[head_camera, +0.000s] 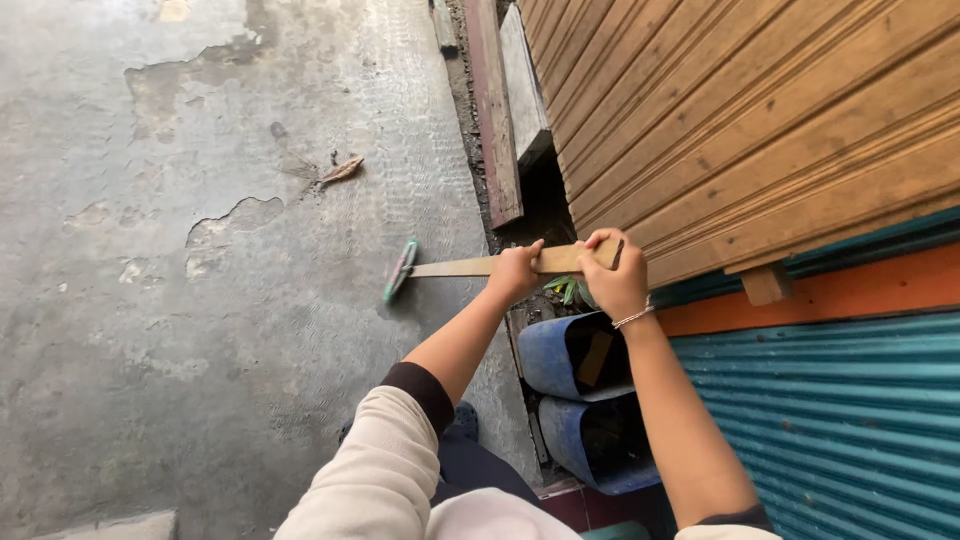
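Note:
Both my hands grip a flat wooden handle (455, 266) that runs left to a green brush head (400, 270) resting on the wet concrete floor (200, 300). My left hand (515, 270) holds the handle at its middle. My right hand (615, 275), with a thin bracelet at the wrist, closes over the handle's near end, right by the wooden plank wall (750, 120). Brush marks streak the damp concrete around the head.
A dry leaf (342, 170) lies on the floor beyond the brush. Two blue pots (560, 360) stand under my arms against a teal corrugated shutter (850, 420). Loose planks (495, 110) line a gutter along the wall. Patches of the concrete are chipped.

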